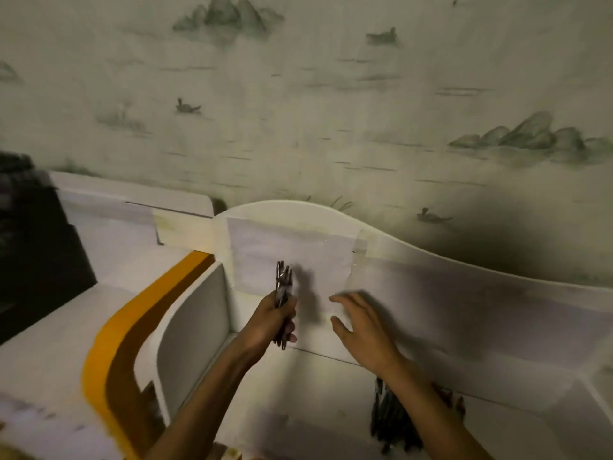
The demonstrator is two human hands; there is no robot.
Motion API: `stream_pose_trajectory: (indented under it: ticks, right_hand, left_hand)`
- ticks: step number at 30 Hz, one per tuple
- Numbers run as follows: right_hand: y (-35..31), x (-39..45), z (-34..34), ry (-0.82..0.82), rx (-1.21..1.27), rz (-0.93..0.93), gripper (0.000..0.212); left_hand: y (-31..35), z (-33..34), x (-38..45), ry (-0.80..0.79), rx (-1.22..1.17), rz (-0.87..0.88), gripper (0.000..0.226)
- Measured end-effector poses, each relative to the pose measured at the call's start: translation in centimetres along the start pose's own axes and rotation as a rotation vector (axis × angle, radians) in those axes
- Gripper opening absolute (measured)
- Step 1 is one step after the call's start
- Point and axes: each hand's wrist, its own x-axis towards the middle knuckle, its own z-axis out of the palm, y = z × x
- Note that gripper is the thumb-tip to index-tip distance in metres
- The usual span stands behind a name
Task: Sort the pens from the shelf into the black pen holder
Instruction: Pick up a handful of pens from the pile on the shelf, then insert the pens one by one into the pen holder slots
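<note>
Left hand (277,322) grips a bundle of pens (282,287), fingers curled round it, long axis near upright, tips toward the shelf (464,293) back panel. Right hand (361,323) holds nothing, fingers spread and relaxed, just right of the bundle. More dark pens (394,423), blurred, probably a loose pile, lie on the shelf below the right forearm; right hand is nearer them. Pen holder not identifiable in view.

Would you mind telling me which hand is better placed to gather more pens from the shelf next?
The right. The right hand is open and holds nothing, and the dark pens on the shelf lie just beneath its forearm. The left hand already has its grip full with a bundle of pens.
</note>
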Motion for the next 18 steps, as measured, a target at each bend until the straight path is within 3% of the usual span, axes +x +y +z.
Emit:
stream_pose_trajectory:
  ticks: [8,18]
  right_hand:
    - [-9.1,4.3,4.0,-0.009,0.056,-0.152,0.038]
    - [-27.8,7.0,13.1,-0.025,0.075,-0.362,0.038]
  left_hand:
    - [3.5,-9.6,-4.8,0.150,0.071,0.130,0.038]
    - [4.6,-27.9,-12.2,0.241,0.004,0.025,0.015]
